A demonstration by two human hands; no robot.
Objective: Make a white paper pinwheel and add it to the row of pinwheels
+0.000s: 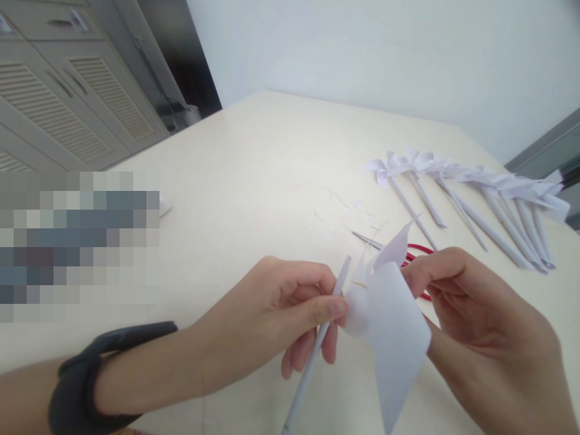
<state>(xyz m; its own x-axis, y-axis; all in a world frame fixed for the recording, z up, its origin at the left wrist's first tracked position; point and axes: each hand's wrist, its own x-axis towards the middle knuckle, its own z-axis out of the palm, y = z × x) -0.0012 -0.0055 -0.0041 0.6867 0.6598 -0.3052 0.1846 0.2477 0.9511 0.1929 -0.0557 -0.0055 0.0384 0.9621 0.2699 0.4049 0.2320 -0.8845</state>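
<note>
A white rolled paper stick (309,368) is pinched between the thumb and fingers of my left hand (303,314), slanting down toward me. Beside it, my right hand (480,326) grips a white folded paper pinwheel (399,326) from behind; the right fingertips are partly hidden by the paper. A thin yellowish pin (359,283) shows between the pinwheel and the top of the stick. Behind the pinwheel lies a pair of red-handled scissors (419,248), partly covered by it and my right hand.
Several finished paper pinwheels (484,181) on rolled sticks lie in a row at the right of the white table (254,169). Thin paper scraps (357,208) are scattered near the scissors' tips. A blurred-out patch (77,241) covers the left side. Cabinets (81,90) stand beyond.
</note>
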